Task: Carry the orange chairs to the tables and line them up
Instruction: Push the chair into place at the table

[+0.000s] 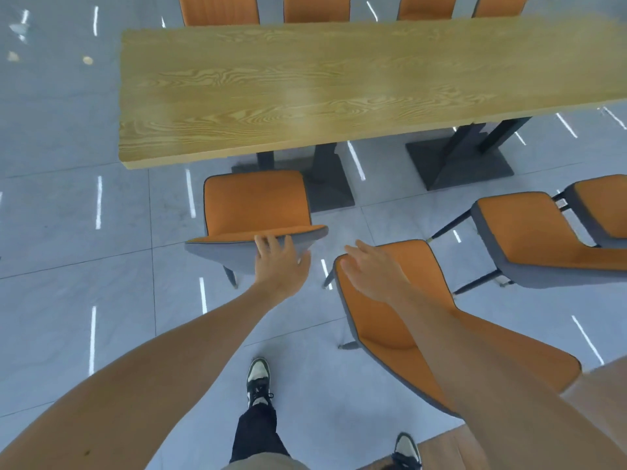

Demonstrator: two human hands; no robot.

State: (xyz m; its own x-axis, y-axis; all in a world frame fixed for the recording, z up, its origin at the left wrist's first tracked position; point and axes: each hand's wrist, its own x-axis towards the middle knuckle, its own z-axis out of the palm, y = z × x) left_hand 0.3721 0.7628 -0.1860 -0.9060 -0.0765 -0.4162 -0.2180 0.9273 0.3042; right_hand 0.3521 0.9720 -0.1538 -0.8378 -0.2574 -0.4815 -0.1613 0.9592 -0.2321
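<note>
Seven orange chairs are visible: four backrest tops (315, 8) at 12 o'clock beyond one wooden table (339, 86), three on the near side. The left chair (254, 201) faces the table; left grip (280, 264) rests open-fingered on its backrest. Right grip (371, 269), fingers relaxed, hovers over the angled second chair (380, 320); third chair (529, 228) at 3 o'clock.

Bare floor (315, 239) gap between two near chairs (254, 205) (390, 320); tabletop (305, 89) and, seemingly, its bases (458, 161) block ahead.
</note>
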